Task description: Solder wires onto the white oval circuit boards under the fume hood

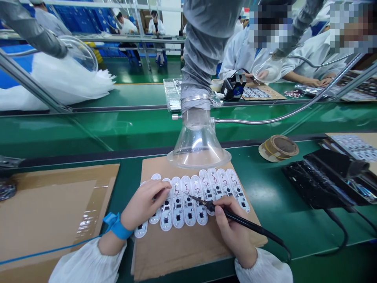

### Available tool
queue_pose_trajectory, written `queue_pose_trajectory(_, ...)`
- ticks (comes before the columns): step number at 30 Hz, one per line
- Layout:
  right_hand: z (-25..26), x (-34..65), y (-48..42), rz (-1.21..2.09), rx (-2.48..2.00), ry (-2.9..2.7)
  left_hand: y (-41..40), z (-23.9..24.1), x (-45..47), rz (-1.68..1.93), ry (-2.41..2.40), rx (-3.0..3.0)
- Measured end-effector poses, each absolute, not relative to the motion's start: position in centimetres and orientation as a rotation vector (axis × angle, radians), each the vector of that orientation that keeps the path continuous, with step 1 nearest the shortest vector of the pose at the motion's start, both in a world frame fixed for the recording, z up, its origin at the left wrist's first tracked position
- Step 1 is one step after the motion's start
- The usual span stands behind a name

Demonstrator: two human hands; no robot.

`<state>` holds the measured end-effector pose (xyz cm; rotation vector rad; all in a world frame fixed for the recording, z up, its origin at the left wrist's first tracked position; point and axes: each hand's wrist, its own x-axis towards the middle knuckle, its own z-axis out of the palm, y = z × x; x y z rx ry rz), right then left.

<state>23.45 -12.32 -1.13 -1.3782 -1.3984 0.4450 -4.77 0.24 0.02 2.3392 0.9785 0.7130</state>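
I'm seeing white oblong circuit panels point(189, 214) lying in a row across the cardboard sheet point(176, 255), nearer its far edge; they're looking light, stiff and slick, so I'd be taking them by their rounded rims, sparing the delicate red wires point(186, 189). My right hand point(235, 236) is gripping the soldering iron point(249, 224) by its black handle, presumably light and safest there, behind the metal tip. My left hand point(147, 202) is curling its fingers over the row's left end; whether it's pinching anything, I cannot tell. Above the sheet's far edge, a clear fume hood point(197, 147) is hanging.
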Motion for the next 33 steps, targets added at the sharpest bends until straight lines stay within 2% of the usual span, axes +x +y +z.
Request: queue_pose_trajectory(33,-1.39,23.48,-12.45,0.446,-1.365,-1.361,0.15,0.40,-4.89,0.763,0.994,2.385)
